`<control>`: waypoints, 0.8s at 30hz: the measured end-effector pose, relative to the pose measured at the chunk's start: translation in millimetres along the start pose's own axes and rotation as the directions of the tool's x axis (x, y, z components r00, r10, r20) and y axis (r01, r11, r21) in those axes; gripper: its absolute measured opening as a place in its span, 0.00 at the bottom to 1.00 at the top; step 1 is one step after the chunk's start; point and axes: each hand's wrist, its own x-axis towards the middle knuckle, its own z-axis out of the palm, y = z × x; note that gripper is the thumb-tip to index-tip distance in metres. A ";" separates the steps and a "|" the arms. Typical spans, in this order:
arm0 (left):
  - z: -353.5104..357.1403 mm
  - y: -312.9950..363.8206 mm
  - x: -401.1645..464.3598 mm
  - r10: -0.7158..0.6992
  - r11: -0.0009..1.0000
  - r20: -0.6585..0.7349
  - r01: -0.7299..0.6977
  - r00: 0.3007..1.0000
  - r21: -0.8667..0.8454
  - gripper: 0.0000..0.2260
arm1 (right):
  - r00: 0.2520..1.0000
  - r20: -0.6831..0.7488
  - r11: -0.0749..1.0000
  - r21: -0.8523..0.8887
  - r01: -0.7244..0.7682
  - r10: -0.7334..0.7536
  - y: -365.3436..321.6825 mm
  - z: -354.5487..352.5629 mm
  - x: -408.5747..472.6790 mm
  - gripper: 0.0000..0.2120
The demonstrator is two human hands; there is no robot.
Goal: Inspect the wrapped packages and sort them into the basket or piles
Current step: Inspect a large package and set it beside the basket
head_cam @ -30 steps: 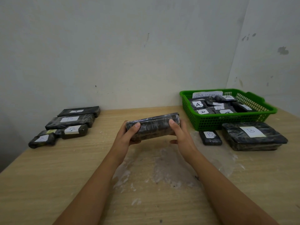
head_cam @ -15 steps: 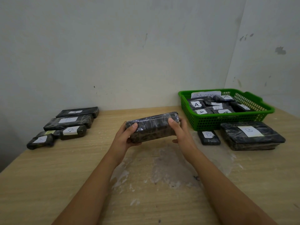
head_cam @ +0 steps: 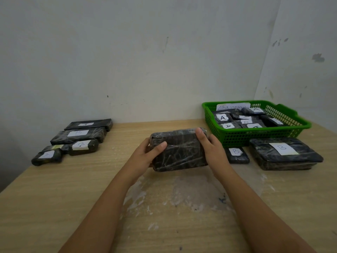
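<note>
A black package wrapped in clear film (head_cam: 179, 150) is held above the middle of the wooden table (head_cam: 54, 198), its broad unlabelled face tilted toward me. My left hand (head_cam: 145, 155) grips its left end, thumb on the face. My right hand (head_cam: 211, 148) grips its right end, thumb over the top edge. A green basket (head_cam: 255, 136) at the back right holds several labelled packages, some marked A. Two B packages lie in front of it, a small one (head_cam: 237, 155) and a large one (head_cam: 284, 152). Several labelled packages (head_cam: 78, 136) form a pile at the back left.
A paper label (head_cam: 232, 107) stands inside the basket's far wall. White scuffs (head_cam: 182, 190) mark the table below my hands. Walls close off the back and right side. The table's left edge runs diagonally at the lower left.
The package has been tipped toward me, so its broad face now shows instead of its narrow side. Both hands have kept their grip on its ends.
</note>
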 end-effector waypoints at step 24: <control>-0.6 -3.6 3.2 -0.037 0.944 -0.073 0.011 0.997 -0.329 0.23 | 0.988 0.151 0.968 0.239 -0.078 0.043 2.1 7.8 -1.4 0.32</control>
